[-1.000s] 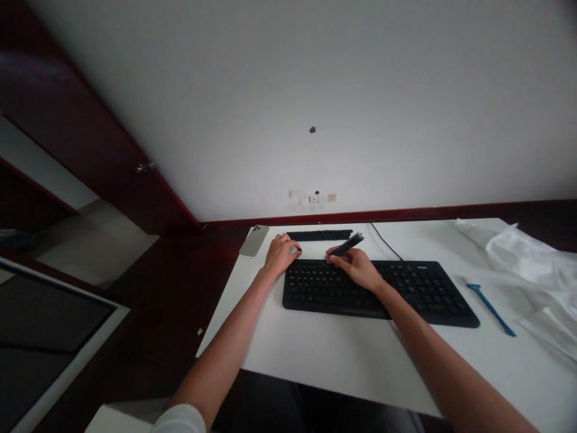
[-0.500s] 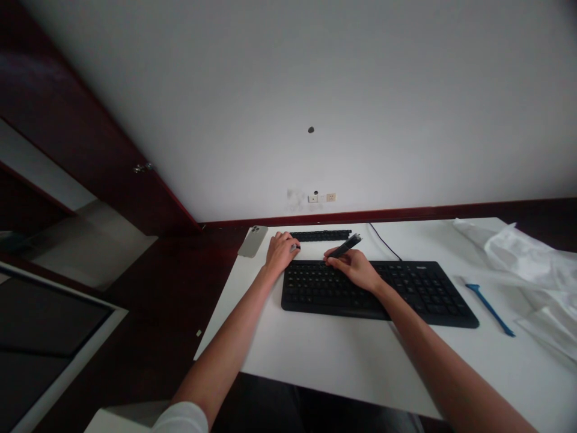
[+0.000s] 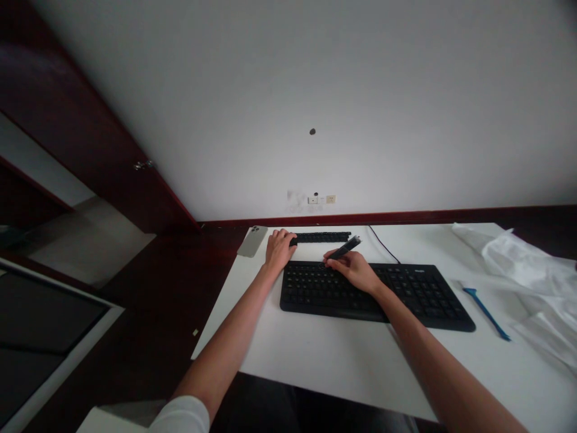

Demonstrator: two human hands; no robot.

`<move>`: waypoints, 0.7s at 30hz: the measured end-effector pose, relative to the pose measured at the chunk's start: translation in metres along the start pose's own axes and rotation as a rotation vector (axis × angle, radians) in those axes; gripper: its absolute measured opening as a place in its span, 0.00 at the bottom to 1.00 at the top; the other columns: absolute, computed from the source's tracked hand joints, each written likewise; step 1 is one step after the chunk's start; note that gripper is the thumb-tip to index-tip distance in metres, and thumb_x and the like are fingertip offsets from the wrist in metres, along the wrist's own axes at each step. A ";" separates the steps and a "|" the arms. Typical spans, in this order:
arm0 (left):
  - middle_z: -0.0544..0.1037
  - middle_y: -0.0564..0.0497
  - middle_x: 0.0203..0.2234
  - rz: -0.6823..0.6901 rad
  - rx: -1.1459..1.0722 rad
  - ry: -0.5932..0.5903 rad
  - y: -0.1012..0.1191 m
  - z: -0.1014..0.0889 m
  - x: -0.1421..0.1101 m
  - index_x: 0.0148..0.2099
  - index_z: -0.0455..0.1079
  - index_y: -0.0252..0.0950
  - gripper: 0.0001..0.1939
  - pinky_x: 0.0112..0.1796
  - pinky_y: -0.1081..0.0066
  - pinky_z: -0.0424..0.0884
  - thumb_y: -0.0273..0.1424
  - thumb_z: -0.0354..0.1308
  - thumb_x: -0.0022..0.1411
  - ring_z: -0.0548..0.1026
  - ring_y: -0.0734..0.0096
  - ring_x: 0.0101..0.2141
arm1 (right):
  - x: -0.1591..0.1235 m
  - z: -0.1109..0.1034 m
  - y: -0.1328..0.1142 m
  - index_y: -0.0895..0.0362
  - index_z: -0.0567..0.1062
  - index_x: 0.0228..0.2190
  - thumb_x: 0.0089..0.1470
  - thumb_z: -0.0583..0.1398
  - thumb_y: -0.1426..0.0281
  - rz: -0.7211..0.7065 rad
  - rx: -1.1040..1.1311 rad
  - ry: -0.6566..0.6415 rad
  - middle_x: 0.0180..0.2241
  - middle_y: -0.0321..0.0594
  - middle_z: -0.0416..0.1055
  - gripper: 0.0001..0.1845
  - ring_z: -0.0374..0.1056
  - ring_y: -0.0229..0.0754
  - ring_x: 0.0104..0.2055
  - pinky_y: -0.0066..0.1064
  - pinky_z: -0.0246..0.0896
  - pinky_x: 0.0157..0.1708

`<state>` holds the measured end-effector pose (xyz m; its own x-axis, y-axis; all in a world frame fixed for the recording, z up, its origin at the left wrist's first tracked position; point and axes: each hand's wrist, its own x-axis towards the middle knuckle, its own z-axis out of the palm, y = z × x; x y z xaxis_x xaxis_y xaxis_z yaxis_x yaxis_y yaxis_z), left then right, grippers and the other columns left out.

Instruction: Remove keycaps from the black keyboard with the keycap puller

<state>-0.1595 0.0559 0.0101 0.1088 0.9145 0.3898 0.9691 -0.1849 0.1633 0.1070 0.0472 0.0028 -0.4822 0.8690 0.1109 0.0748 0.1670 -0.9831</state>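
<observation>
My right hand (image 3: 354,269) grips a dark pen-like tool (image 3: 346,246), its pale, ragged-looking end pointing up and to the right. The tool's lower end is at the upper part of a black keyboard (image 3: 311,291), partly hidden by my fingers. Beyond the keyboard, my left hand (image 3: 279,248) pinches a small black piece (image 3: 294,242), which looks like a keycap. Those fingertips are at the left end of a strip of black keycaps (image 3: 322,237) laid out on the white table.
A phone (image 3: 252,241) lies face down at the table's (image 3: 311,355) back left. Right of the keyboard are a blue brush-like tool (image 3: 487,314) and crumpled white plastic (image 3: 532,270). The keyboard cable (image 3: 383,243) runs off the back edge, towards the wall.
My left hand has brought the small black piece to the left end of the keycap strip. My right hand keeps its grip at nearly the same spot. The view has shifted slightly.
</observation>
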 end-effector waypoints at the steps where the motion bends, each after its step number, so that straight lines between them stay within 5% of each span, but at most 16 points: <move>1: 0.73 0.49 0.45 -0.010 0.006 0.018 0.001 -0.002 -0.001 0.53 0.74 0.44 0.15 0.49 0.61 0.65 0.32 0.65 0.64 0.67 0.58 0.49 | 0.000 0.000 0.000 0.59 0.79 0.42 0.57 0.65 0.58 0.001 -0.003 0.001 0.40 0.46 0.81 0.19 0.78 0.50 0.43 0.44 0.71 0.53; 10: 0.73 0.48 0.45 -0.026 -0.155 0.051 0.037 -0.028 -0.053 0.42 0.77 0.42 0.05 0.52 0.59 0.67 0.36 0.62 0.66 0.68 0.58 0.49 | -0.001 0.003 -0.001 0.58 0.80 0.42 0.57 0.65 0.57 -0.007 -0.026 0.013 0.41 0.45 0.81 0.18 0.78 0.50 0.44 0.43 0.71 0.52; 16: 0.70 0.45 0.53 0.062 -0.336 -0.039 0.066 -0.036 -0.102 0.48 0.75 0.43 0.23 0.56 0.52 0.66 0.48 0.71 0.55 0.68 0.52 0.55 | -0.007 0.012 -0.014 0.59 0.79 0.41 0.57 0.65 0.57 -0.020 -0.007 -0.052 0.40 0.44 0.81 0.18 0.77 0.49 0.43 0.41 0.71 0.49; 21: 0.70 0.44 0.54 0.033 -0.352 -0.043 0.070 -0.027 -0.115 0.48 0.72 0.42 0.34 0.58 0.48 0.65 0.52 0.76 0.44 0.67 0.48 0.57 | -0.010 0.019 -0.018 0.59 0.80 0.43 0.58 0.65 0.57 -0.002 -0.034 -0.096 0.36 0.43 0.81 0.19 0.77 0.49 0.40 0.39 0.72 0.44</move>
<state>-0.1097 -0.0719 0.0015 0.1555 0.9188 0.3628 0.8298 -0.3208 0.4567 0.0942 0.0264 0.0165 -0.5639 0.8201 0.0969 0.1028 0.1861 -0.9771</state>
